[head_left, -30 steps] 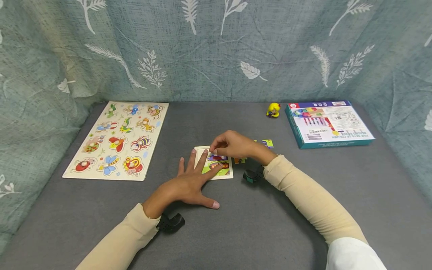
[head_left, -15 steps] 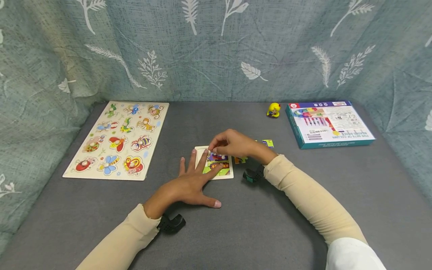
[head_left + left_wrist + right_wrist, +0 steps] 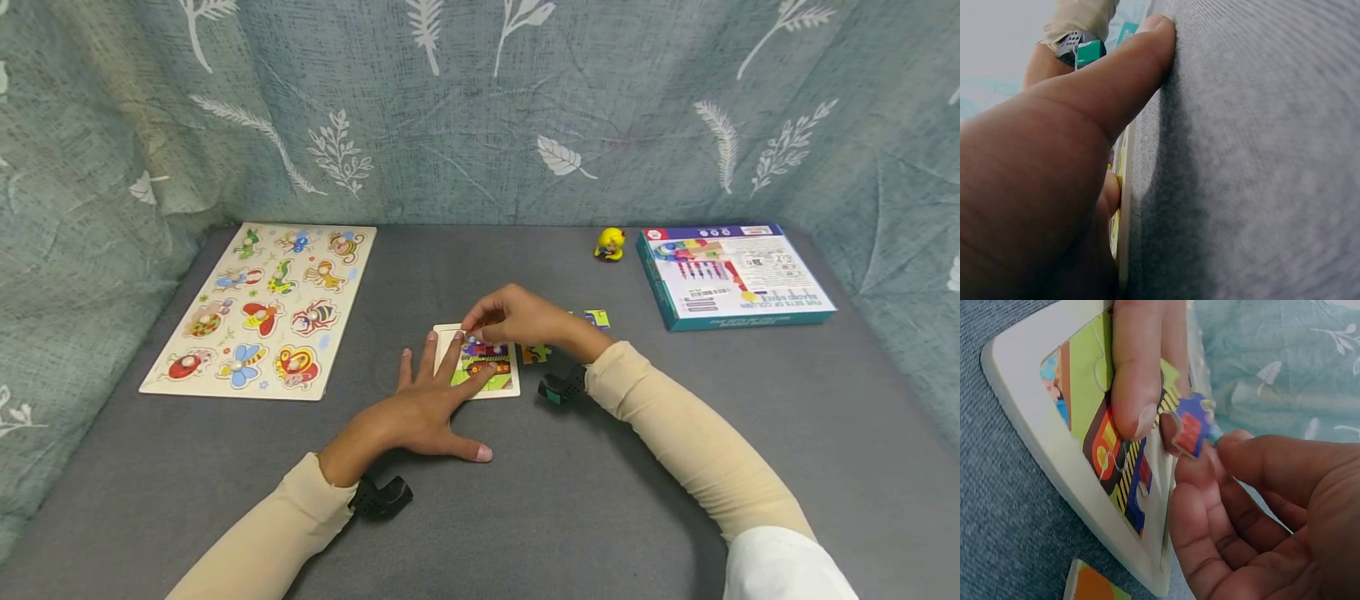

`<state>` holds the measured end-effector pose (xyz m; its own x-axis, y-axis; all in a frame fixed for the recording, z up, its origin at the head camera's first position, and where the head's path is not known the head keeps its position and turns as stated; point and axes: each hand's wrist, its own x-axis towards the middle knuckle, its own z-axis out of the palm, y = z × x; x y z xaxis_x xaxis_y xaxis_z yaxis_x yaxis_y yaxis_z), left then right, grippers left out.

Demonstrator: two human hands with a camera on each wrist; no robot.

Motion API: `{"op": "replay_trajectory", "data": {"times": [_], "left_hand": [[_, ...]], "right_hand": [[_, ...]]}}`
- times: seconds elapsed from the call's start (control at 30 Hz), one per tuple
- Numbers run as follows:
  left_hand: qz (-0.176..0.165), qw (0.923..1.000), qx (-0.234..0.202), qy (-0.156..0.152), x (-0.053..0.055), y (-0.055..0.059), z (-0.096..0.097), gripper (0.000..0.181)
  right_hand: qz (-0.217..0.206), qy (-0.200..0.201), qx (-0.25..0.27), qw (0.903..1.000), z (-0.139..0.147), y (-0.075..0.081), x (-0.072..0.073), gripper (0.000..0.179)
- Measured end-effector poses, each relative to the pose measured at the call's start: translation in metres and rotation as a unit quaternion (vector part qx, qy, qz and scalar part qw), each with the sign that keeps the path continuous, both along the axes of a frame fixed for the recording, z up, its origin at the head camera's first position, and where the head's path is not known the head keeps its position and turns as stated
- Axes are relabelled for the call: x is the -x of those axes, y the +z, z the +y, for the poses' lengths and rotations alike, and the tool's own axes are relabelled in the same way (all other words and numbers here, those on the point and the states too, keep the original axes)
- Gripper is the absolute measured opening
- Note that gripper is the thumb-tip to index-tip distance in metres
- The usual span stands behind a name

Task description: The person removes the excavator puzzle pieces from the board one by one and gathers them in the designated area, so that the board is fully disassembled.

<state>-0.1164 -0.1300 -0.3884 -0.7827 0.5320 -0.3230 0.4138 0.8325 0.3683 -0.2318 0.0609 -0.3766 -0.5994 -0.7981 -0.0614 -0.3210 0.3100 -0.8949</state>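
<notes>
A small jigsaw puzzle in a cream frame tray [image 3: 515, 382] lies at mid-table, with several pieces fitted, showing green, orange and black-striped patterns. My left hand [image 3: 422, 417] is spread flat, its fingers resting across the tray and puzzle, its thumb out to the side over the cloth. Between thumb and fingers, my right hand [image 3: 517, 321] pinches a blue and red puzzle piece [image 3: 1190, 425], tilted over the tray's bare upper part in the right wrist view. That piece is mostly hidden by fingers in the head view. The left wrist view shows the left thumb [image 3: 1116, 81] close up.
Loose puzzle pieces [image 3: 536, 354] lie right of the tray, with another piece [image 3: 597, 318] beyond the right wrist. A wooden insect peg board [image 3: 238, 350] stands left. At the back right are a yellow toy figure [image 3: 609, 244] and a boxed set [image 3: 738, 279]. A leafy curtain [image 3: 480, 125] hangs behind.
My right hand has shifted slightly left and away over the tray, still pinching the piece. My left hand has stayed almost in place on the puzzle.
</notes>
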Motion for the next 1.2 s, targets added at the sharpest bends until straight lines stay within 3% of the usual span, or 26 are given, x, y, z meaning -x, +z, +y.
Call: {"op": "replay_trajectory", "data": {"times": [0.27,0.53,1.2], "left_hand": [[0.005,1.0000,0.003,-0.001,-0.001,0.001,0.000,0.107],[0.006,1.0000,0.007,0.003,-0.002,0.002,0.000,0.107],[-0.004,1.0000,0.005,0.007,-0.001,0.004,0.000,0.108]], "right_hand": [[0.028,0.027,-0.033,0.9987,-0.002,0.001,0.000,0.018],[0.027,0.050,-0.032,0.9979,-0.003,0.002,-0.002,0.018],[0.048,0.017,-0.030,0.9983,0.016,0.011,0.004,0.017]]}}
